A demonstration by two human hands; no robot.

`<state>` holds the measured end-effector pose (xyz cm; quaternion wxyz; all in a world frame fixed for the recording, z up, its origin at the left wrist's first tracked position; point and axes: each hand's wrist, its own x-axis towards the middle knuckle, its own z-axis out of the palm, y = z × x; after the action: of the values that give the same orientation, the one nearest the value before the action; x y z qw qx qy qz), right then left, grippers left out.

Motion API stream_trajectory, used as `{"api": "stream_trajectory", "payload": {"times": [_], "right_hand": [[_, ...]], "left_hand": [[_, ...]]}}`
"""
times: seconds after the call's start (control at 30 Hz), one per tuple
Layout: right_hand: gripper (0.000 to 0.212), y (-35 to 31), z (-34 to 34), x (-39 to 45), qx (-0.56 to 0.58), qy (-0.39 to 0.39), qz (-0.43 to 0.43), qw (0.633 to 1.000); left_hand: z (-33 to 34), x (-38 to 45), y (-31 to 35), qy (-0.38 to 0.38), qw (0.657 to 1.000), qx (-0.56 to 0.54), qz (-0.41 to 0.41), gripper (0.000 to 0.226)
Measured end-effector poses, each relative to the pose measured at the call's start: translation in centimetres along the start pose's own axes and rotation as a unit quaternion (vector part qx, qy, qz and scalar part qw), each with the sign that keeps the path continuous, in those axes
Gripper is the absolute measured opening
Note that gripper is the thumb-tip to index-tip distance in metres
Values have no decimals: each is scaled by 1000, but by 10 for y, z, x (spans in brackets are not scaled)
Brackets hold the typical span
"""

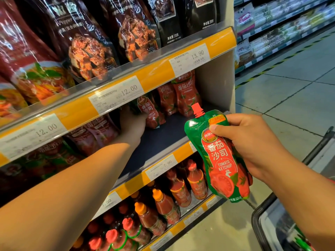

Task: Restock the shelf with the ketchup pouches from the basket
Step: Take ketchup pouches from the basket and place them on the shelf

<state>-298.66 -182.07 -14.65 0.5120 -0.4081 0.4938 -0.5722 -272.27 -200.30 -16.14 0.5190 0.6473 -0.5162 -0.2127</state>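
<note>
Step in hand: placing, mid-restock.

Left hand [133,122]: reaching deep into shelf [159,140], at 10 o'clock from centre; fingers at a standing pouch [151,113], apparently gripping or steadying it. Exact hold hidden under the price rail [116,95]; cannot tell whether clasped or merely touching.

Right hand [253,144]: at 3 o'clock, outside shelf front, clasping second pouch [221,160] by its upper right edge, thumb across the label. Held upright, slightly tilted, red cap [197,109] pointing to 12 o'clock. Not yet on the shelf.

Stock already placed: two more pouches [184,95] upright at back of shelf, toward 1 o'clock, near the end panel. Bare dark shelf surface in front of them and to the right of the left hand.

Basket [272,223]: at 5 o'clock, lower right corner, only partly seen; more red and green packaging inside, count unclear.

Below: ketchup bottles [163,205] at 6 o'clock. Above: dark sauce bags [87,49] at 11 o'clock.

Next move, as judged: settle left pouch upright, withdraw left arm, then carry right pouch toward 10 o'clock into the bare space, base down, label forward. Soft pouch likely to slump; needs support against neighbours.
</note>
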Motion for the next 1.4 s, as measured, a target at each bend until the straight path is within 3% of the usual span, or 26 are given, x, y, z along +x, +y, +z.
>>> {"api": "stream_trajectory", "payload": {"times": [0.2, 0.3, 0.4, 0.5, 0.6, 0.77, 0.9, 1.03, 1.1, 1.17, 1.3, 1.4], "right_hand": [[9, 2, 1, 2, -9, 2, 1, 1000], [9, 4, 1, 5, -11, 3, 0, 1000], [9, 5, 5, 5, 1, -2, 4, 1000], [10, 5, 15, 3, 37, -19, 7, 999], [11, 4, 29, -1, 74, -31, 3, 997], [9, 6, 49, -8, 102, -40, -6, 994], [12, 4, 53, -7, 89, -96, -9, 991], [9, 8, 27, 3, -99, -37, -118, 987], [14, 20, 5, 11, -229, -10, -171, 958], [33, 33, -9, 15, -354, -4, -207, 912], [73, 49, 6, 16, -506, -77, -232, 827], [90, 65, 30, 19, -579, -127, -202, 780]], "left_hand": [[-17, -32, 13, -11, 999, -19, 37, 48], [-35, -66, 17, 11, 996, -89, 17, 35], [-56, -130, 18, -128, 983, -122, 40, 26], [-61, -186, 33, -302, 941, -150, 28, 40], [-55, -211, 42, -346, 924, -161, -3, 46], [-51, -215, 42, -317, 935, -161, -3, 47], [-63, -200, 34, -281, 946, -163, 3, 42], [-83, -175, 33, -227, 959, -168, -19, 35], [-92, -161, 32, -192, 967, -160, -40, 31], [-101, -149, 31, -164, 973, -153, -63, 26], [-111, -128, 23, -92, 985, -128, -76, 20], [-112, -113, 14, -42, 986, -134, -94, 31]]}}
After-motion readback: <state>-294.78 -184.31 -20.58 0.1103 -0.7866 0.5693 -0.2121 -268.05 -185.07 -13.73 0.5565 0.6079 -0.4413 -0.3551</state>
